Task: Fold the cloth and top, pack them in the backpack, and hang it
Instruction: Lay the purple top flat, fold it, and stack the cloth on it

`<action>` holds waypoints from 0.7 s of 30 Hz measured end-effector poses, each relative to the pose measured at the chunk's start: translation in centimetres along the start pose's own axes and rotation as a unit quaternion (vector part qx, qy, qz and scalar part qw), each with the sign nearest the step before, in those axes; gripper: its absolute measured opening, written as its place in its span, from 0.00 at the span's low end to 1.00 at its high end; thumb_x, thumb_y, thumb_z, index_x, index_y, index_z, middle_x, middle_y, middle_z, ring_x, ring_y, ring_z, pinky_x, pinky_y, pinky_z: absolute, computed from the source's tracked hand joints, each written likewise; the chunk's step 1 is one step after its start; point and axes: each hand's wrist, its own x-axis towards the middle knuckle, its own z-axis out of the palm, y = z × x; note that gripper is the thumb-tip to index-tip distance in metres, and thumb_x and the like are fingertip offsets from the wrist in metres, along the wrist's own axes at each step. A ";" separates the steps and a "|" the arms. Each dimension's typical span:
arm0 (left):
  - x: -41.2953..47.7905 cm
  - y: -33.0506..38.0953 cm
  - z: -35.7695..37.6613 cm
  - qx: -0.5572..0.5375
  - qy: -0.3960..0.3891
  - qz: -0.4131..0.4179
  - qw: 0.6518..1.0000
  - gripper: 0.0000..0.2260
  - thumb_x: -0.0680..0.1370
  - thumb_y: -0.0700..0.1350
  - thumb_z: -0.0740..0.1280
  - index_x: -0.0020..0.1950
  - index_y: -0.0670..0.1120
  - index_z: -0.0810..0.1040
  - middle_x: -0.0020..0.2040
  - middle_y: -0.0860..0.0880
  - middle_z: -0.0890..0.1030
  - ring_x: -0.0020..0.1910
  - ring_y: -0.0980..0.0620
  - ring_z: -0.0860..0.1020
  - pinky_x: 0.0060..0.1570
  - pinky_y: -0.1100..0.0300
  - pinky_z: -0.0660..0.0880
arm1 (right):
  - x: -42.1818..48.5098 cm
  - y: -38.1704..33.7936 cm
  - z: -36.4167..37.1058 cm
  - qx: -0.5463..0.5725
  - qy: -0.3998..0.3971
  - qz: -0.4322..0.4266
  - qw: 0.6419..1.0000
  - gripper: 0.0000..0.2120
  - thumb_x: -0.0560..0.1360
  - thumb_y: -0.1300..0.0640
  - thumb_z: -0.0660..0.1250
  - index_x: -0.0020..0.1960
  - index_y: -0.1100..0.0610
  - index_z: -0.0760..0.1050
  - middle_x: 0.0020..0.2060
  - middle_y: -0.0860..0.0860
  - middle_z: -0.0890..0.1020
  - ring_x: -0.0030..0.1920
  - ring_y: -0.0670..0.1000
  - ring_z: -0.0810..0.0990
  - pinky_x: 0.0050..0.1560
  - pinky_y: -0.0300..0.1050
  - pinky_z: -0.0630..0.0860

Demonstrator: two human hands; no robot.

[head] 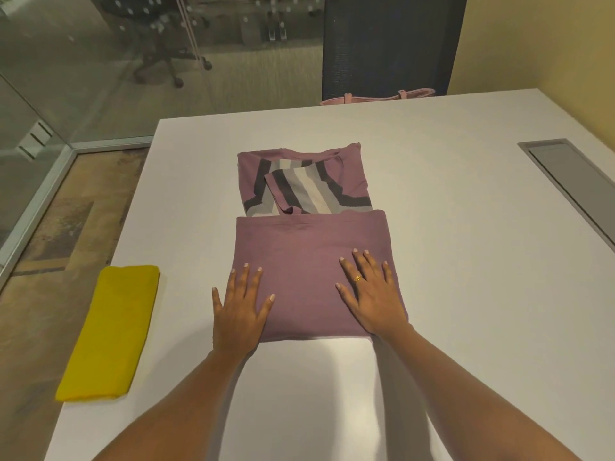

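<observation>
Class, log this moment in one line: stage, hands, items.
stage: folding top | left hand: flat on top | right hand: flat on top | yellow cloth: folded, on table | packing: pending

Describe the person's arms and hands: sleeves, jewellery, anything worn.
The left forearm and right forearm are bare to the frame's edge, with no sleeve, watch or bracelet in view. The right hand wears a small gold ring on one finger; the left hand shows no ring. Fingernails on both look short.
</observation>
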 end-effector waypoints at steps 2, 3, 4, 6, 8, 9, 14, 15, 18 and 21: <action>-0.8 0.0 -0.2 -0.050 0.035 -0.045 0.997 0.29 0.79 0.61 0.46 0.69 0.44 0.68 0.67 0.40 0.73 0.63 0.37 0.73 0.58 0.40 0.71 | -0.5 0.0 -0.2 -0.011 0.053 0.054 0.997 0.29 0.77 0.39 0.45 0.68 0.54 0.69 0.67 0.55 0.72 0.67 0.58 0.70 0.64 0.57 0.67; -1.1 0.0 -0.4 -0.065 0.052 -0.068 0.994 0.27 0.78 0.60 0.51 0.67 0.42 0.70 0.64 0.39 0.75 0.59 0.37 0.75 0.54 0.42 0.74 | -0.8 0.0 -0.4 -0.021 0.086 0.092 0.992 0.26 0.77 0.42 0.49 0.63 0.56 0.72 0.62 0.56 0.75 0.60 0.59 0.75 0.55 0.56 0.73; -1.4 0.0 -0.6 -0.064 0.060 -0.088 0.992 0.26 0.77 0.58 0.55 0.65 0.41 0.72 0.59 0.39 0.77 0.54 0.38 0.77 0.48 0.44 0.75 | -1.2 0.1 -0.4 -0.029 0.112 0.133 0.984 0.23 0.76 0.43 0.53 0.61 0.58 0.73 0.59 0.57 0.77 0.55 0.60 0.77 0.47 0.54 0.74; -1.9 0.1 -0.8 -0.039 0.067 -0.116 0.990 0.22 0.76 0.56 0.59 0.61 0.40 0.74 0.50 0.40 0.79 0.44 0.40 0.78 0.39 0.49 0.74 | -1.9 0.2 -0.7 -0.011 0.130 0.203 0.970 0.20 0.76 0.46 0.58 0.59 0.60 0.73 0.54 0.58 0.77 0.49 0.61 0.75 0.40 0.51 0.71; -2.1 0.1 -0.8 -0.044 0.077 -0.131 0.987 0.20 0.78 0.54 0.61 0.61 0.40 0.73 0.46 0.40 0.80 0.40 0.41 0.78 0.38 0.50 0.73 | -2.7 0.3 -1.1 0.022 0.121 0.248 0.961 0.19 0.77 0.48 0.61 0.61 0.61 0.72 0.51 0.59 0.76 0.47 0.61 0.74 0.36 0.48 0.67; -2.1 0.1 -1.0 -0.056 0.071 -0.139 0.986 0.20 0.78 0.53 0.61 0.62 0.40 0.72 0.46 0.40 0.81 0.41 0.40 0.79 0.41 0.49 0.73 | -3.0 0.4 -1.3 0.034 0.109 0.264 0.958 0.19 0.78 0.48 0.59 0.62 0.60 0.70 0.50 0.59 0.76 0.46 0.61 0.74 0.35 0.47 0.66; -1.7 -0.3 -1.4 -0.012 -0.014 -0.144 0.989 0.22 0.81 0.53 0.48 0.72 0.45 0.58 0.45 0.47 0.82 0.45 0.46 0.80 0.58 0.50 0.66 | -3.7 0.8 -1.6 0.042 0.074 0.253 0.964 0.18 0.81 0.48 0.48 0.62 0.59 0.64 0.44 0.56 0.80 0.33 0.59 0.73 0.34 0.45 0.64; -1.7 -0.4 -1.4 -0.004 -0.020 -0.133 0.991 0.21 0.82 0.53 0.47 0.72 0.45 0.57 0.45 0.48 0.82 0.45 0.47 0.80 0.59 0.51 0.65 | -3.8 0.9 -1.8 0.037 0.067 0.246 0.966 0.18 0.81 0.48 0.47 0.62 0.59 0.64 0.42 0.56 0.80 0.32 0.58 0.72 0.34 0.45 0.64; -2.0 -1.0 -1.4 -0.006 -0.045 -0.119 0.992 0.20 0.82 0.52 0.47 0.72 0.46 0.56 0.47 0.49 0.81 0.46 0.48 0.80 0.63 0.51 0.64 | -4.3 1.4 -2.4 0.001 0.044 0.225 0.973 0.18 0.82 0.48 0.46 0.64 0.59 0.62 0.42 0.55 0.80 0.33 0.58 0.71 0.34 0.45 0.64; -2.2 -1.2 -1.9 0.028 -0.046 -0.121 0.991 0.19 0.82 0.52 0.50 0.70 0.45 0.61 0.46 0.47 0.82 0.45 0.47 0.80 0.56 0.53 0.68 | -4.4 1.4 -2.6 -0.022 0.026 0.221 0.975 0.17 0.82 0.50 0.47 0.64 0.59 0.63 0.43 0.55 0.80 0.33 0.56 0.70 0.35 0.44 0.64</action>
